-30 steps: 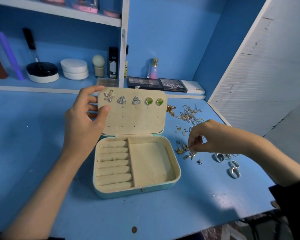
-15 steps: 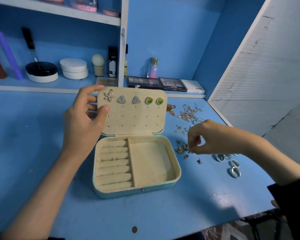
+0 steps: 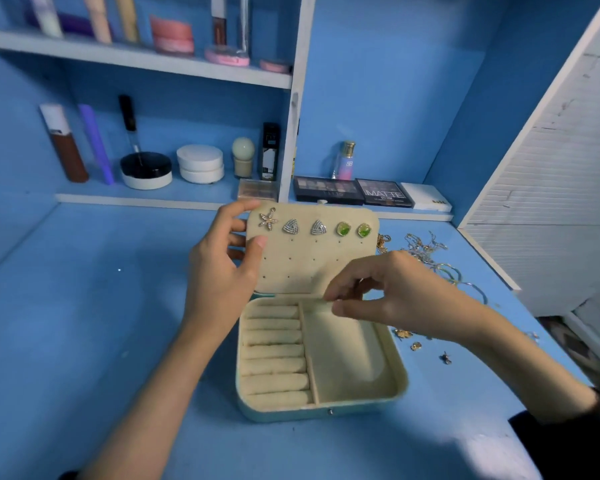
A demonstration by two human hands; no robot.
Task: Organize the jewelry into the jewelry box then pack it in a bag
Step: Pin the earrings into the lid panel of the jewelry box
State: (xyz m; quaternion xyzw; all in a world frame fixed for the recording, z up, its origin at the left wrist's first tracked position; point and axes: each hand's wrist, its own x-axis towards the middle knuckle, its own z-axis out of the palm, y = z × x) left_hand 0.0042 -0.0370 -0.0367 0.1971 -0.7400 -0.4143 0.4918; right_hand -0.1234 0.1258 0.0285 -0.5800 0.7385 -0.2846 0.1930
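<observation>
Left hand (image 3: 219,271) gripping the jewelry box (image 3: 401,372) lid's nine o'clock edge, right hand (image 3: 395,292) fingertips pinched over the box, held item too small to tell, palette (image 3: 383,194) lettered MATTE at one o'clock.

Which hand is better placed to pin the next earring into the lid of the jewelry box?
Right. The right hand hovers over the jewelry box, fingertips pinched just below the free holes in the lid. The left hand grips the lid's left edge, steadying it.
</observation>
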